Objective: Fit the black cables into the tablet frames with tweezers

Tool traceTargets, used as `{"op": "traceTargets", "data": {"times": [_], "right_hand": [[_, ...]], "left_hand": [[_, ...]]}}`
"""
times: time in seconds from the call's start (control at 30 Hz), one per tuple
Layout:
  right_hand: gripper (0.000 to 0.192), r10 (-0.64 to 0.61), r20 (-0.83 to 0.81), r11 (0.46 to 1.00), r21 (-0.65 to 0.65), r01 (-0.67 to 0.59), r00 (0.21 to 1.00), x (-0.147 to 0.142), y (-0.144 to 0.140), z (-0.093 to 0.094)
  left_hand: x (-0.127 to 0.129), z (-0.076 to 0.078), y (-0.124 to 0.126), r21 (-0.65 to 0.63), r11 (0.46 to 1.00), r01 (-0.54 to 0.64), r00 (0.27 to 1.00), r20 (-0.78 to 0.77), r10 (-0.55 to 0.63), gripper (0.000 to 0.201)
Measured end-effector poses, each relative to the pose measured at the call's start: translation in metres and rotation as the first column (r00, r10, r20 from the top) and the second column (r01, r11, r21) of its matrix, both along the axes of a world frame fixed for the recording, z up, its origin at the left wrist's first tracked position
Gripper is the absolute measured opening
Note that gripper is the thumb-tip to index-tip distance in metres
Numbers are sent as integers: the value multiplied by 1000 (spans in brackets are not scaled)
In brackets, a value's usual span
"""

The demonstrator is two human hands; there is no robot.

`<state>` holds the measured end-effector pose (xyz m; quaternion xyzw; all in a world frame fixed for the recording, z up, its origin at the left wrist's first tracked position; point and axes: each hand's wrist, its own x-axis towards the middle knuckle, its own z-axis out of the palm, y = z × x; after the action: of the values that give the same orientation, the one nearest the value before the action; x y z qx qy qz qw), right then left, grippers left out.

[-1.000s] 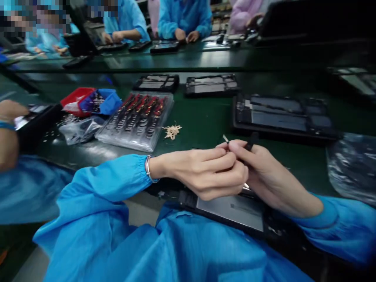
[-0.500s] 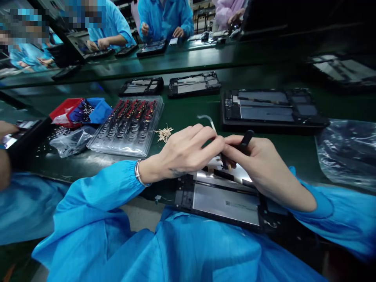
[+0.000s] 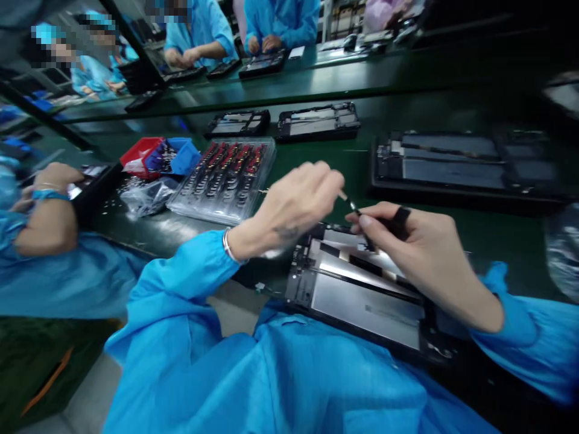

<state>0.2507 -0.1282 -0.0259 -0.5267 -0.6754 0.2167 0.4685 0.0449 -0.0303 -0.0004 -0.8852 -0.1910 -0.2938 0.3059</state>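
2 own hands [image 3: 298, 199], min. 4 devs. [image 3: 366, 310], 2 bins [image 3: 187, 158]

The left hand [image 3: 301, 199] is blurry, its thumb out of sight; the right hand [image 3: 416, 250] hides some of its thin tool [image 3: 355, 209] and the open device [image 3: 368, 307]; the picture's edge cuts off the clear bag [image 3: 563, 250].

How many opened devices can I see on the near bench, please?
4 clearly: front device below the right hand, right device beyond it, back-left device and back-centre device. Blurred object at right edge and dark case at left may be more.
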Motion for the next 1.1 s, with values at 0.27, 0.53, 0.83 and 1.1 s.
{"op": "traceTargets", "data": {"times": [0.27, 0.53, 0.83, 1.1], "right_hand": [[26, 7, -57, 999, -31, -9, 998, 8, 3, -6], [31, -47, -242, 979, -206, -4, 969, 1, 1, -5], [25, -47, -353, 977, -213, -32, 934, -2, 2, -2], [5, -30, -132, 993, 113, 45, 991, 12, 6, 20]], "left_hand": [[-75, -14, 69, -437, 831, -343, 922, -324, 211, 26], [-57, -12, 46, -573, 797, -190, 982, -118, 149, 32], [30, -1, -8, -797, -164, 581, 811, 584, 35, 48], [31, 26, 16, -987, 27, 158, 912, 136, -387, 41]]}}
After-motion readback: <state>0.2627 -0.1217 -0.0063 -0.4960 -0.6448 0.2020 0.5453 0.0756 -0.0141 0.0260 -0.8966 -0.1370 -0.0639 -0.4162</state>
